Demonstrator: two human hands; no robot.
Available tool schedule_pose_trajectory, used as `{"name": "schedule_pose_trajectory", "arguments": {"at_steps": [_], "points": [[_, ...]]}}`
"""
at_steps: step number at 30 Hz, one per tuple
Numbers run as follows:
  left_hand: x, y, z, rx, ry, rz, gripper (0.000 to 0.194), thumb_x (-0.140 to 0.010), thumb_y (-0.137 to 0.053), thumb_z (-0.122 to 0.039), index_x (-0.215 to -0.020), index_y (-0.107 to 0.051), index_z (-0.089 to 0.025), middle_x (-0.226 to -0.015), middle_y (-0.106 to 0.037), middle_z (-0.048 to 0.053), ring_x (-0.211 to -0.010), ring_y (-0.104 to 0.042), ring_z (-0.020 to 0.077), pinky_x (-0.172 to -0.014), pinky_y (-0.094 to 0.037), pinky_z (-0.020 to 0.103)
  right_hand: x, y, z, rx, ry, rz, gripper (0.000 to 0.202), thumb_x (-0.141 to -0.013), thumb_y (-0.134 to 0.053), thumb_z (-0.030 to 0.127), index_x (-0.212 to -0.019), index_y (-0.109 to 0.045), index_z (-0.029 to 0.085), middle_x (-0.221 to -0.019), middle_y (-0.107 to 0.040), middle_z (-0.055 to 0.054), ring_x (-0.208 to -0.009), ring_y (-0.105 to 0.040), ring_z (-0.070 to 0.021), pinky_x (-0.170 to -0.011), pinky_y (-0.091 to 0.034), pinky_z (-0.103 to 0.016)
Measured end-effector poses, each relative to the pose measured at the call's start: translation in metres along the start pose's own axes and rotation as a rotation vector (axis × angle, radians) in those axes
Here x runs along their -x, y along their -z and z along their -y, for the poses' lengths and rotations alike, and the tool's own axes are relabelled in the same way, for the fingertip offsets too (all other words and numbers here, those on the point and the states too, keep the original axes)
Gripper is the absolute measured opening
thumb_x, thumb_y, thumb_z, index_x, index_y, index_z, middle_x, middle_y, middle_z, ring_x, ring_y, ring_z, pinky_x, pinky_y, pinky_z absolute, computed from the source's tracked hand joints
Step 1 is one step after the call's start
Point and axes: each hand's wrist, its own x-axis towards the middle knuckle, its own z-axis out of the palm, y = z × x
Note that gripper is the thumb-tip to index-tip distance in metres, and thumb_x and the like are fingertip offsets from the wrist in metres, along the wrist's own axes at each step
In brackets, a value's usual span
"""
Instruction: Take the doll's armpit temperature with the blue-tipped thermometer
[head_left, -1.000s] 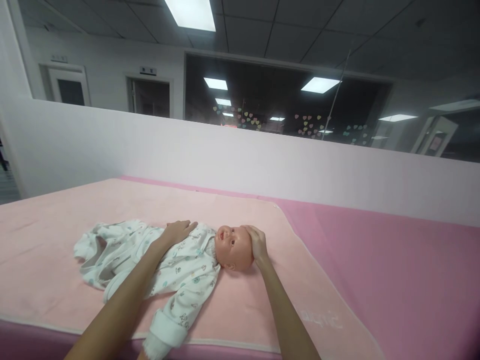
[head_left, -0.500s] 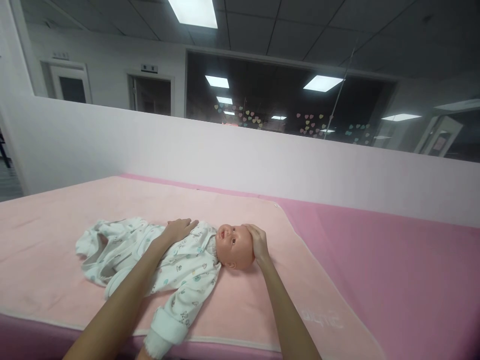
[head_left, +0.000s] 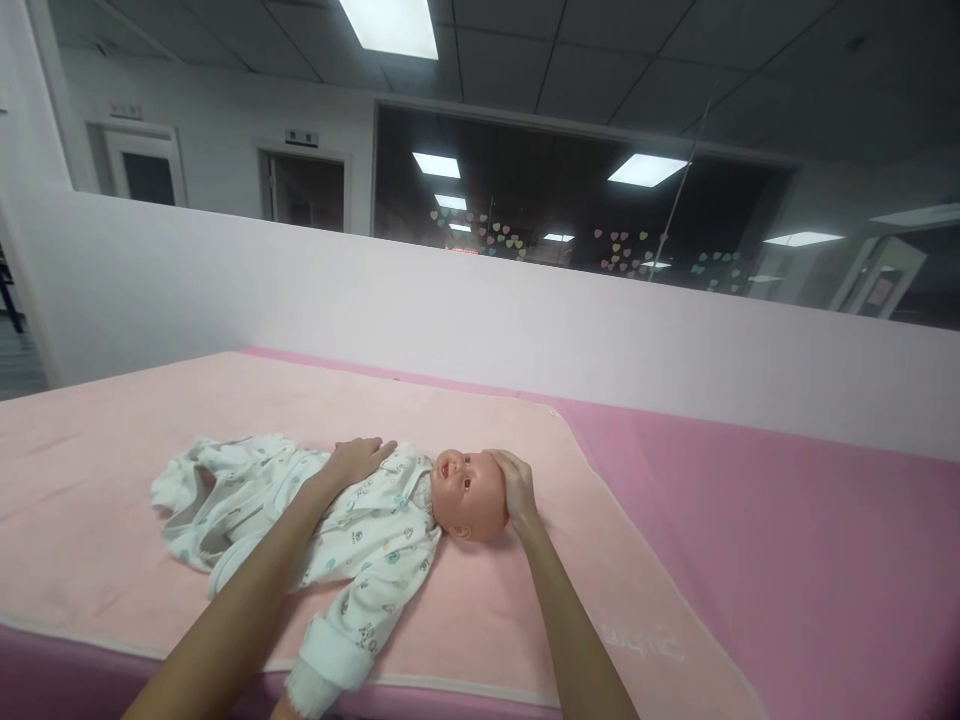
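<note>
A baby doll (head_left: 474, 500) lies on its back, its head toward the right and its face turned up. It wears a white romper (head_left: 390, 530) with small printed figures. My left hand (head_left: 361, 460) rests flat on the doll's chest, fingers stretched out over the cloth. Cupped round the crown of the doll's head is my right hand (head_left: 517, 485), with its fingers curved over the top. The doll's near sleeve reaches toward the front edge, and the romper's leg part spreads loosely to the left. My left forearm hides part of the romper.
Under the doll is a peach-coloured mat (head_left: 480, 620) with a pale border, laid on a pink padded surface (head_left: 750, 500). A low white wall (head_left: 525, 310) runs along the back. Glass above it shows ceiling lights, doors and heart-shaped stickers.
Both hands stay where they were on the doll. Only a very slight shift of the camera view shows.
</note>
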Motion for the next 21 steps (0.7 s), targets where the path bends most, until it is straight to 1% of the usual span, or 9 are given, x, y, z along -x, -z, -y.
{"name": "schedule_pose_trajectory", "arguments": {"at_steps": [6,10,16,21], "points": [[0.000,0.000,0.001,0.034,0.013,-0.001,0.053,-0.080,-0.020,-0.057,-0.077,-0.058,-0.019,-0.093,-0.068,0.014,-0.092,-0.060,0.0311,-0.082,-0.037,0.042,0.002,-0.001,0.004,-0.001,-0.017,0.016,0.022,-0.067,-0.056,0.037,-0.066,-0.067,0.019,-0.077,-0.070,-0.004,-0.076,-0.060,-0.0204,-0.074,-0.046,-0.031],[0.000,-0.001,0.001,0.035,0.005,-0.008,0.053,-0.081,-0.019,-0.057,-0.075,-0.056,-0.019,-0.090,-0.068,0.014,-0.090,-0.060,0.0310,-0.082,-0.036,0.043,0.002,-0.001,0.004,0.003,-0.004,0.002,0.021,-0.067,-0.056,0.036,-0.065,-0.067,0.018,-0.079,-0.069,-0.004,-0.078,-0.060,-0.0202,-0.075,-0.045,-0.030],[0.001,-0.001,0.000,0.050,0.020,-0.008,0.053,-0.079,-0.021,-0.058,-0.073,-0.057,-0.020,-0.089,-0.069,0.013,-0.088,-0.061,0.0312,-0.081,-0.036,0.043,-0.001,0.001,-0.001,0.012,-0.007,0.011,0.023,-0.067,-0.057,0.039,-0.065,-0.067,0.018,-0.077,-0.069,-0.004,-0.076,-0.059,-0.0198,-0.071,-0.046,-0.029],[0.000,-0.001,0.001,0.033,0.021,0.000,0.054,-0.080,-0.020,-0.059,-0.076,-0.058,-0.020,-0.091,-0.068,0.013,-0.090,-0.060,0.0317,-0.081,-0.037,0.043,-0.005,0.003,-0.007,0.019,-0.007,0.003,0.025,-0.066,-0.057,0.041,-0.065,-0.067,0.017,-0.078,-0.069,-0.004,-0.080,-0.058,-0.0203,-0.072,-0.045,-0.028]]}}
